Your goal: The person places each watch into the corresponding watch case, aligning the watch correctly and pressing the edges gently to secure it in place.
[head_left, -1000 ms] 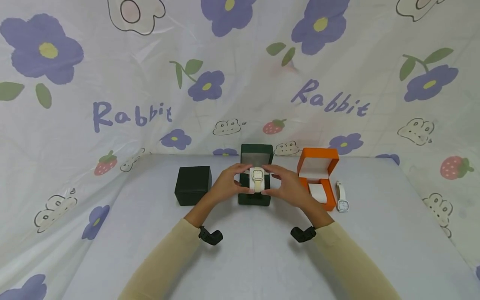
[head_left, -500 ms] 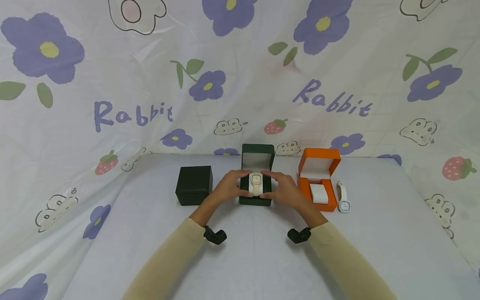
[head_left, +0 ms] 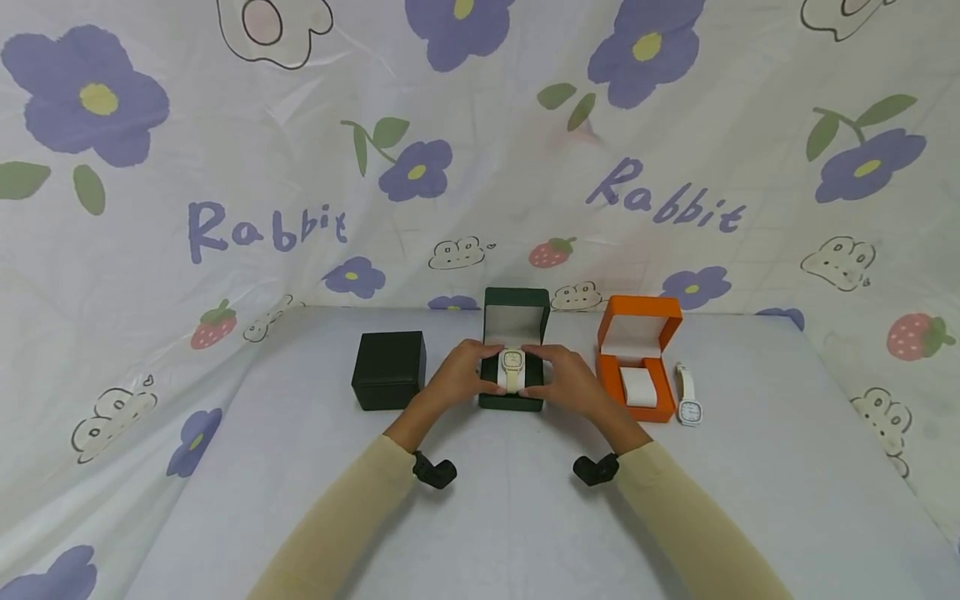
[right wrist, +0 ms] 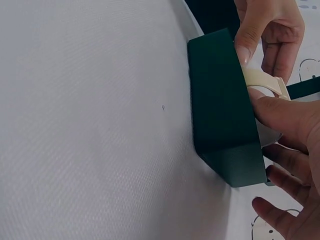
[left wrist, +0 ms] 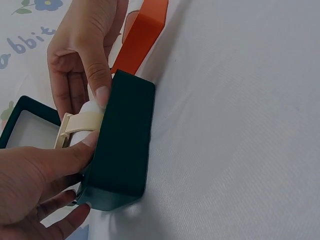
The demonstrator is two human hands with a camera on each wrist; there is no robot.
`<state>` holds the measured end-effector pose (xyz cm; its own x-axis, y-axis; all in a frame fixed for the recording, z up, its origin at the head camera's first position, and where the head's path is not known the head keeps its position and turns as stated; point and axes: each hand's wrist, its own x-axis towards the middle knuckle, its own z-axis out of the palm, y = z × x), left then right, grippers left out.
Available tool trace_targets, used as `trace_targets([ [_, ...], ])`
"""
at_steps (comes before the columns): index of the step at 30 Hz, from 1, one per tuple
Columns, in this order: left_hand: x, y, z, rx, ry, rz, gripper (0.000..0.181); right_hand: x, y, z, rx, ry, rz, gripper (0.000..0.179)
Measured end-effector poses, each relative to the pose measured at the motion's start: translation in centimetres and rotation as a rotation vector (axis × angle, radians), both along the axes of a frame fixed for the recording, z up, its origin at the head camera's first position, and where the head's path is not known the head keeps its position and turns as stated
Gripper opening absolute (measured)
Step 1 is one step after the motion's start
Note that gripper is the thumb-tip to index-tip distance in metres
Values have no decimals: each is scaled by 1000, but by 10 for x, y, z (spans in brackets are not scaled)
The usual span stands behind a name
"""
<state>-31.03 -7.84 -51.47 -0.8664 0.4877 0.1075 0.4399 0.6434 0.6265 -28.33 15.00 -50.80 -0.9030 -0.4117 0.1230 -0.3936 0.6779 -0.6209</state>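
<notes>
A watch [head_left: 513, 360] with a cream strap is wrapped round a white cushion [left wrist: 91, 106]. The cushion sits in the open green watch box [head_left: 511, 403], between its dark inner sides. From the left, my left hand [head_left: 456, 373] pinches one end of the cushion between thumb and fingers. My right hand [head_left: 573, 379] does the same at the other end. Both thumbs lie along the box's near edge in the wrist views, one on each side of the strap. Parts of the fingers behind the cushion are hidden.
To the right stands an open orange watch box [head_left: 643, 307] with a bare white cushion [head_left: 638, 387] inside. A second watch [head_left: 689, 408], with a white strap, lies beside it. A closed black box [head_left: 388, 367] is on the left. Patterned cloth [head_left: 480, 167] hangs behind the table.
Both hands have lowered the cushion with the watch from above the green box down into it. Over the last half second they have barely moved.
</notes>
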Motion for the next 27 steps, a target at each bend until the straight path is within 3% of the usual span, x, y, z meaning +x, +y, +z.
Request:
trace_targets([
  [9,4,-4,3,10,-13,-34,74,3,0,5,24,3,35,70],
  [15,14,-10,1,117,-47,-9,76,6,1,17,37,10,35,61],
  [21,29,-12,1,246,-40,65,77,2,7,35,-167,151,-75,32],
  [24,33,-12,-2,296,-69,86,90,-1,9,49,-265,246,-147,26],
  [27,35,-12,-8,301,-107,95,105,-5,9,58,-338,287,-239,26],
])
